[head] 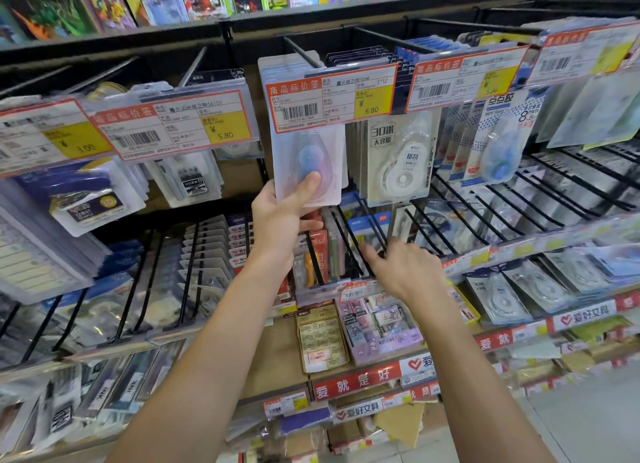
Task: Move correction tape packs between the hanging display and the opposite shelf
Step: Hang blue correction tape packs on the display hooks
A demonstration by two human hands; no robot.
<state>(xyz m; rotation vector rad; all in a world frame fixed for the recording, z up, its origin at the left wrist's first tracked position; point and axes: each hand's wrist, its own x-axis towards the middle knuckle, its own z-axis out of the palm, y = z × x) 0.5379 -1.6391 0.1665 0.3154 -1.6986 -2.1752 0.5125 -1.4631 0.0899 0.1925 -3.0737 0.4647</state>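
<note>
At a stationery store's hanging display, I count two bare hands in frame and one correction tape pack point(309, 164) in a grip. My left hand point(282, 220), at centre frame, holds the pack by its lower edge: the thumb point(308, 185) lies across the front of the clear blister, over the bluish dispenser, while the fingers curl behind and under the card. The pack hangs just below the orange-and-yellow price tag marked 6.80 point(330, 98), one of five such tags I can count along the top row of pegs (the outer ones are too blurred to read in full). Just right of it hangs a stack of white "30米" correction tape packs point(398, 161); I cannot count how many sit behind the front one. My right hand point(401, 265), lower and right of centre, holds nothing, its fingers loosely spread and reaching toward the black wire dividers point(356, 240) of the shelf below, well apart from the held pack.
</note>
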